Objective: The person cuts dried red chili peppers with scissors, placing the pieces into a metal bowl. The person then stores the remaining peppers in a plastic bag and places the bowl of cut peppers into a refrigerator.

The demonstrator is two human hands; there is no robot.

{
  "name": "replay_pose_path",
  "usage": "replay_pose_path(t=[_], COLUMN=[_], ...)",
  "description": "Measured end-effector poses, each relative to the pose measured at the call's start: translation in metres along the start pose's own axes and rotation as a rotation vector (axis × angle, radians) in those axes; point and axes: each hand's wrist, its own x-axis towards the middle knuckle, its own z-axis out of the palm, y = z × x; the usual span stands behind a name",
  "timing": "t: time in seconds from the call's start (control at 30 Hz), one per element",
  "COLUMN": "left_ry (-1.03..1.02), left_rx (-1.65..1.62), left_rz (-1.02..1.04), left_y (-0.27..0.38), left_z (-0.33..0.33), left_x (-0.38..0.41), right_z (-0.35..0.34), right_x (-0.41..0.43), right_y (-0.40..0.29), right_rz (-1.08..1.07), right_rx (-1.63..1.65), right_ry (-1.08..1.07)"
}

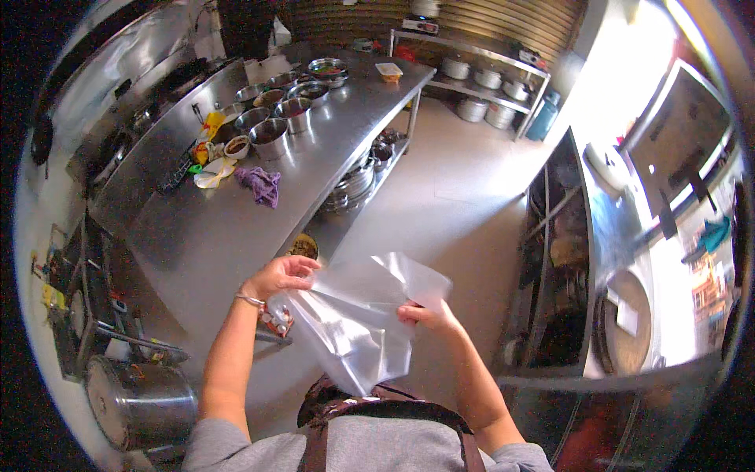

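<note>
A clear plastic bag is spread between my two hands, in front of my waist. My left hand pinches one upper corner of it between thumb and fingers. On the other side my right hand grips the plastic, and a flap of it stands up above the fingers. The sheet is creased and hangs down towards my dark apron. Parts of my right fingers are hidden behind the plastic.
A steel worktable at the left carries several steel pots, a purple cloth and a plastic food tub. Pots fill its lower shelf. A large steel pot stands lower left. On the right counter lies a round chopping board.
</note>
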Motion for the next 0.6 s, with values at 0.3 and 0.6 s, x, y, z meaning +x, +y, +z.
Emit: replay_pose_path(t=[0.3,0.6], left_ry=[0.888,0.281], left_rx=[0.711,0.101], left_rz=[0.441,0.304], left_y=[0.017,0.114], left_z=[-0.063,-0.038], left_x=[0.214,0.360], right_z=[-0.034,-0.106], right_x=[0.193,0.332], right_y=[-0.140,-0.190], right_rz=[0.021,-0.002], right_rx=[0.163,0.643], right_ry=[0.222,0.364])
